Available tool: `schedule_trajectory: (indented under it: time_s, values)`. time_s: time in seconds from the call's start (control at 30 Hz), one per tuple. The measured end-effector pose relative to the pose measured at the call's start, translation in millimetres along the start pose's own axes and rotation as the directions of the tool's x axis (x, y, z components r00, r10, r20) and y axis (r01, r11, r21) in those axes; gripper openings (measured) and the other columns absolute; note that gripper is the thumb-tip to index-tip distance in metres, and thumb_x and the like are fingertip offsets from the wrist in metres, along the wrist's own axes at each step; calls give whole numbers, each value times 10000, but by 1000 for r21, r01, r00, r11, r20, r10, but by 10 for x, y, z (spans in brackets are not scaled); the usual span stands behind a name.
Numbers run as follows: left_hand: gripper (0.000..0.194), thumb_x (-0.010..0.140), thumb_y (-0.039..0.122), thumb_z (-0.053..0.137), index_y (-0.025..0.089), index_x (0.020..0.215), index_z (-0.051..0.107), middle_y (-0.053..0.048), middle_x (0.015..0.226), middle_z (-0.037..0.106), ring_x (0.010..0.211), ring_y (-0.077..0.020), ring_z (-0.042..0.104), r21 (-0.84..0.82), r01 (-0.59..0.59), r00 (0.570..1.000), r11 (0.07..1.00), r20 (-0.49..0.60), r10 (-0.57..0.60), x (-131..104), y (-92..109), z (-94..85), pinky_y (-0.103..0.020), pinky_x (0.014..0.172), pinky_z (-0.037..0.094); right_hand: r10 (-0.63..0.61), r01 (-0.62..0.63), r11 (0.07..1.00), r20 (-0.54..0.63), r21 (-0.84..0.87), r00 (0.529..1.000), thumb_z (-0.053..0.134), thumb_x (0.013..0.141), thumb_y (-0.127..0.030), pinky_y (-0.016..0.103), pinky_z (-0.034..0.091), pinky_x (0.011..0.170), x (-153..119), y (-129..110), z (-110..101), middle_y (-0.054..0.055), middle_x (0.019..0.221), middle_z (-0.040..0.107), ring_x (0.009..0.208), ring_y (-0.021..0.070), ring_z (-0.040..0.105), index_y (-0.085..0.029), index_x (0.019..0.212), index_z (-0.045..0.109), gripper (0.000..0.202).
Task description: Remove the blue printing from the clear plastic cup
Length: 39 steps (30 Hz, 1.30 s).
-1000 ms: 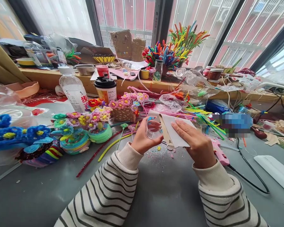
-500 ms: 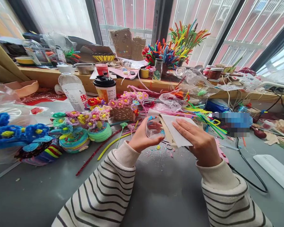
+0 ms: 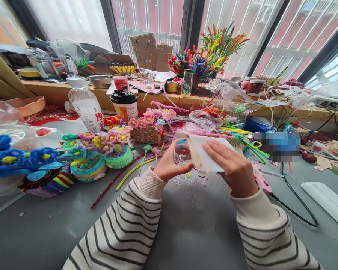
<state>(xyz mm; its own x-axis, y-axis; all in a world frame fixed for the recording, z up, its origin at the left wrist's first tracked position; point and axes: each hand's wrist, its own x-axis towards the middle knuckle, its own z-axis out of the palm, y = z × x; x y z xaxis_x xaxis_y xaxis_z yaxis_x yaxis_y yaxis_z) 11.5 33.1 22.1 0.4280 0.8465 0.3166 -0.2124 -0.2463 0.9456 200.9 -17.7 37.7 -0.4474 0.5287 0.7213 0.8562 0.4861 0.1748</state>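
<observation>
My left hand (image 3: 169, 165) is wrapped around a clear plastic cup-like piece (image 3: 181, 154), its open end facing right. Fingers show through the clear wall. In my right hand (image 3: 233, 165) is a folded sheet of sandpaper (image 3: 211, 154), white-backed with a tan inner face, pressed under flat fingers. The sandpaper's left edge is at the rim of the clear piece; whether they touch I cannot tell. Below both hands, coloured crumbs (image 3: 193, 183) lie scattered on the grey table (image 3: 191, 228).
Pipe-cleaner flower pots (image 3: 118, 153) stand on the left, before a water bottle (image 3: 86, 105) and a lidded coffee cup (image 3: 124, 105). Loose pipe cleaners (image 3: 250, 146) lie behind my right hand. A black cable (image 3: 298, 210) and a white bar-shaped object (image 3: 326, 202) are at the right.
My right hand and the sandpaper have shifted slightly left, and the sheet is now blurred by motion. My left hand keeps its hold on the clear piece in nearly the same place.
</observation>
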Motion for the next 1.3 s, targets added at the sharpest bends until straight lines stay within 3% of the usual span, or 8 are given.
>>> schedule_trajectory:
  time_s: [0.13, 0.23, 0.43, 0.57, 0.67, 0.93, 1.07, 1.3]
  values:
    - [630, 532, 213, 723, 195, 1065, 386, -57, 922, 543, 892, -189, 546, 0, 62, 998, 998, 9, -62, -9, 22, 13, -382, 822, 426, 199, -201, 980, -97, -8, 975, 373, 776, 10, 351, 458, 909, -47, 139, -15, 58, 1202, 542, 1090, 208, 515, -183, 1186, 520, 477]
    - [647, 547, 234, 725, 200, 1088, 371, -63, 949, 534, 942, -202, 528, -14, 59, 998, 998, 16, -59, -8, 8, -3, -393, 843, 412, 241, -233, 970, -153, 67, 958, 370, 784, 5, 341, 429, 946, -51, 140, -65, 30, 1228, 523, 1109, 188, 499, -218, 1229, 468, 507]
    - [608, 540, 291, 729, 207, 1040, 393, -65, 969, 525, 933, -206, 522, -102, 43, 998, 994, 58, -37, -2, -18, -29, -380, 805, 433, 45, -44, 983, -1, 179, 999, 406, 809, -31, 341, 428, 947, -11, -10, -65, 55, 1232, 517, 1128, 186, 480, -203, 1207, 494, 442]
    - [632, 536, 279, 729, 209, 1062, 386, -61, 953, 527, 942, -211, 517, -87, 86, 996, 993, 43, -82, -2, -1, -17, -384, 809, 430, 84, -82, 990, -7, 115, 996, 395, 813, -36, 364, 446, 921, 12, -17, -59, 90, 1199, 543, 1102, 199, 504, -167, 1187, 515, 414]
    - [613, 517, 282, 735, 198, 1024, 400, -58, 947, 542, 899, -201, 537, -82, 22, 998, 996, 59, -18, 1, -4, -12, -376, 811, 424, -5, 1, 988, 29, 155, 1000, 402, 824, -62, 354, 436, 935, 27, -13, -91, 77, 1195, 547, 1114, 190, 494, -170, 1172, 529, 386]
    - [606, 554, 253, 723, 205, 1063, 397, -63, 987, 540, 903, -194, 543, -78, 2, 994, 997, 113, 7, -13, -20, -20, -364, 822, 421, -29, 15, 987, 86, 161, 996, 406, 815, -53, 331, 433, 933, 38, 3, -114, 93, 1185, 552, 1111, 187, 496, -129, 1138, 557, 365]
    - [633, 544, 243, 737, 205, 1073, 392, -76, 977, 562, 938, -212, 539, -124, 126, 983, 984, 149, -107, -24, -5, -27, -374, 800, 428, 137, -143, 986, 70, 89, 988, 385, 801, -38, 318, 466, 887, -9, 96, -50, 80, 1170, 568, 1066, 183, 535, -145, 1167, 535, 409]
    - [527, 491, 290, 763, 187, 918, 471, -63, 1000, 587, 960, -241, 572, -443, 123, 989, 888, 126, -74, -18, 77, -20, -421, 893, 374, 280, -278, 956, -9, 94, 960, 357, 707, 33, 291, 419, 937, -48, 143, -90, 47, 1212, 535, 1098, 176, 509, -145, 1213, 492, 553]
